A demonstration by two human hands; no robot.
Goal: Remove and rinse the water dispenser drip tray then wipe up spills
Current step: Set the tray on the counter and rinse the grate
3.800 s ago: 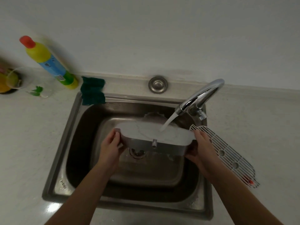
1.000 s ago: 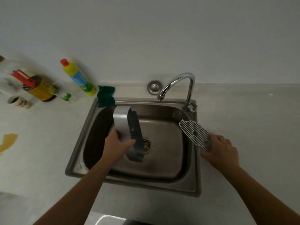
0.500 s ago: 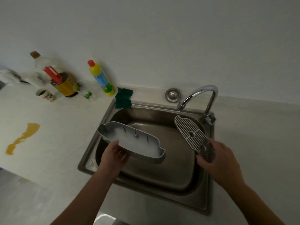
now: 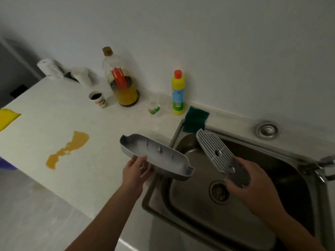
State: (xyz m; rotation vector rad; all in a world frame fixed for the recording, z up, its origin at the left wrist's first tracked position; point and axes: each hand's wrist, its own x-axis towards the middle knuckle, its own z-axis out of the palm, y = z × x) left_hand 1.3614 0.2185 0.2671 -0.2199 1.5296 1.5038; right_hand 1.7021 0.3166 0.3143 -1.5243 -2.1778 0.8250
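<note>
**Drip tray and grille held at the sink's left edge**

At far left on the white countertop (image 4: 54,109) you see a yellow cloth (image 4: 7,117) at the edge, then an orange-brown spill (image 4: 68,151) stretched in an irregular streak. Behind it, against the wall, stand a paper cup (image 4: 98,99), a large bottle (image 4: 123,82) of yellow-orange liquid and a yellow bottle (image 4: 178,93) with a red cap. A green sponge (image 4: 195,121) lies on the sink's back-left corner.

Your left hand (image 4: 136,172) grips the drip tray (image 4: 155,156) by its near rim, thumb on top. The tray is a shallow, elongated grey basin with rounded ends and a small central post; it is held open side up, tilted, above the junction of countertop and steel sink (image 4: 272,223).

Your right hand (image 4: 253,187) is closed around the near end of the slotted grille (image 4: 215,153), a pale slatted plate with round holes, held over the basin, apart from the tray
</note>
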